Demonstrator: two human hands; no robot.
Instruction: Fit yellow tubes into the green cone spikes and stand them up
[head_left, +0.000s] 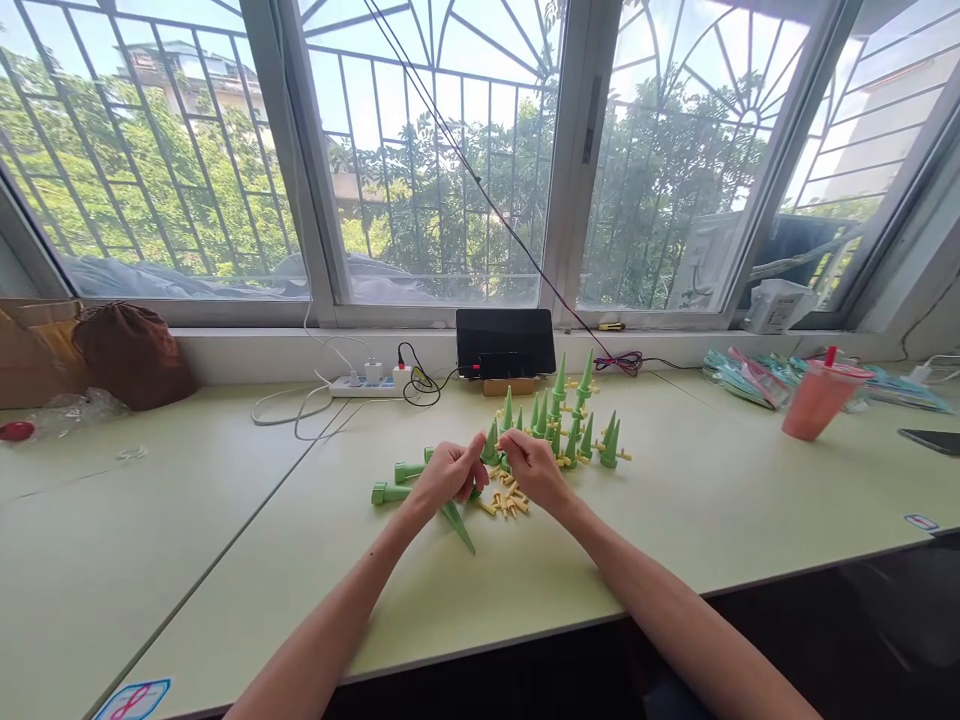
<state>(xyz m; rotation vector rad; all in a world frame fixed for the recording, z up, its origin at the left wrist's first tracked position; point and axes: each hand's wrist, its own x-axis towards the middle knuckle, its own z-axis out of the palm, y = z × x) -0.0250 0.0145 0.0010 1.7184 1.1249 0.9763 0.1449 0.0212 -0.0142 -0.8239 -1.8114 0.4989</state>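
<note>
My left hand (448, 475) is closed round a green cone-shaped spike (458, 525) whose tip points down toward me. My right hand (530, 467) is pinched shut just beside it, fingertips meeting near the spike's top; what it pinches is too small to name. Under my hands lies a small heap of yellow pieces (507, 502). Several green spikes (570, 425) stand upright behind my right hand, and a couple of green spikes (391, 482) lie flat to the left.
A pale green table (225, 560) runs under a barred window. A black tablet (505, 342) on a stand and a power strip (371, 381) sit at the back. A pink drink cup (819, 398), a phone (934, 440) and a brown bag (132, 352) stand aside.
</note>
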